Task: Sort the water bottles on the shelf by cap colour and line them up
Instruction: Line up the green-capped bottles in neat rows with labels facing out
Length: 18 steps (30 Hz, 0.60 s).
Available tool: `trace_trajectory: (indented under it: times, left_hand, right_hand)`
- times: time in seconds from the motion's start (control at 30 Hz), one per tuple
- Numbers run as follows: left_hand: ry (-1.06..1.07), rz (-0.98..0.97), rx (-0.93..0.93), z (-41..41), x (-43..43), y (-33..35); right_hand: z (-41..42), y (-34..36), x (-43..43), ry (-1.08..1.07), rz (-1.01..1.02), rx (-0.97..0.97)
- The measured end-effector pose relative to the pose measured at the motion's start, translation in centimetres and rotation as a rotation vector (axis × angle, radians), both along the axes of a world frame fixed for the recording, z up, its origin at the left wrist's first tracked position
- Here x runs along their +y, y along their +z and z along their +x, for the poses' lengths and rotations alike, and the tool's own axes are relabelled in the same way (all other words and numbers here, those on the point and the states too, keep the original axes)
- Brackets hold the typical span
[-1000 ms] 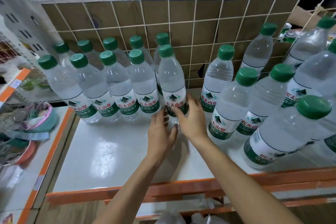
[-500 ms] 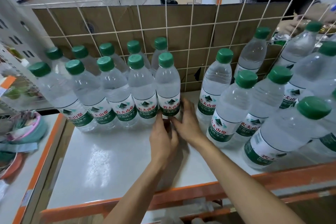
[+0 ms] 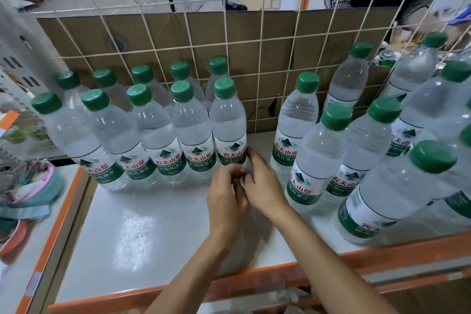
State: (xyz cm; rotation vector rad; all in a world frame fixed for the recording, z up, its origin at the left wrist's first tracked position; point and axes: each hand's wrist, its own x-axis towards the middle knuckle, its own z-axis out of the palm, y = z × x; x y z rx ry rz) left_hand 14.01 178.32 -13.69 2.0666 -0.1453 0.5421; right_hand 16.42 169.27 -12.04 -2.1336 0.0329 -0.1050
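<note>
bottle (image 3: 228,122): 农夫山泉 | left hand (image 3: 226,199) fingers: hold unclear | right hand (image 3: 265,187) fingers: touching bottle

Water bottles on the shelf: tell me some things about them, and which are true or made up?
1. Every cap in view is green. True.
2. The left group of bottles stands in two rows. True.
3. One bottle lies flat on the shelf. False: all stand on their bases.
4. Both hands hold caps. False: the left hand and right hand are low, beside the front row's end bottle.
</note>
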Motion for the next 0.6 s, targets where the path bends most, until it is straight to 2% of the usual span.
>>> trace_trajectory:
  times: [0.17,0.33,0.5,0.6]
  left_hand:
    - [-0.114,-0.092,0.033,0.1,-1.7,0.4]
    - [-0.252,-0.088,0.050,0.0,-3.4,0.3]
    - [-0.274,0.013,0.187,2.5,-5.1,0.6]
    - [-0.321,-0.021,0.247,3.8,-6.6,0.9]
  right_hand:
    - [-4.9,1.7,-2.1,0.118,-0.028,-0.067]
    - [-7.6,1.5,-6.0,0.152,-0.132,-0.143]
    - [-8.8,1.6,-7.3,-0.062,-0.268,-0.350]
    - [-9.0,1.4,-7.9,-0.072,-0.218,-0.400]
